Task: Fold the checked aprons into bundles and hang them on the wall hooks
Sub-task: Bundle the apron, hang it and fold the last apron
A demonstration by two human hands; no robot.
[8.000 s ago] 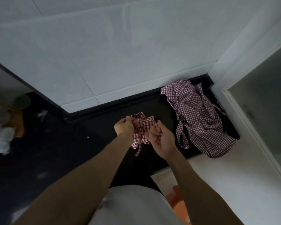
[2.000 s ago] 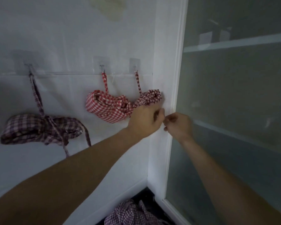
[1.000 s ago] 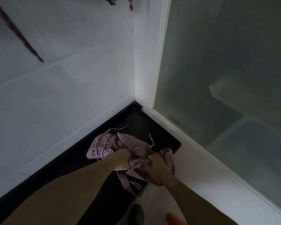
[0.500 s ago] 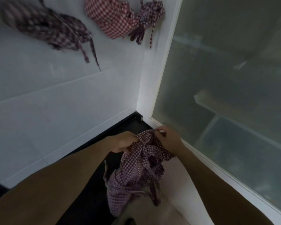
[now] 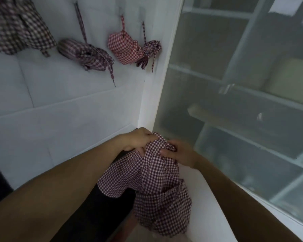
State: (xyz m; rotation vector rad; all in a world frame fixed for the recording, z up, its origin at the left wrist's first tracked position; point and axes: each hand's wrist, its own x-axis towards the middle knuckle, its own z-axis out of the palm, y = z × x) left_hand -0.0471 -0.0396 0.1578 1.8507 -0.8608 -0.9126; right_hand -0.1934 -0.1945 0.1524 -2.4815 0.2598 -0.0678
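Observation:
A dark-red checked apron [image 5: 152, 186] hangs loose in front of me, unfolded. My left hand [image 5: 138, 140] grips its top edge and my right hand [image 5: 178, 152] pinches the cloth just beside it. On the white wall above hang tied bundles: a tiny dark one [image 5: 151, 48] at the far right, a bright red checked one [image 5: 124, 48] next to it, and a darker one [image 5: 84, 53] to the left. A larger checked apron [image 5: 16, 30] hangs at the top left. The hooks are blurred.
A frosted glass partition [image 5: 243, 102] with a white frame fills the right side. The white tiled wall [image 5: 59, 119] meets it in a corner. Dark floor [image 5: 98, 215] shows below my left forearm.
Since the small bundle went onto the rightmost hook, both hands took the loose apron off the floor and lifted it. In the last half second the cloth has spread wider.

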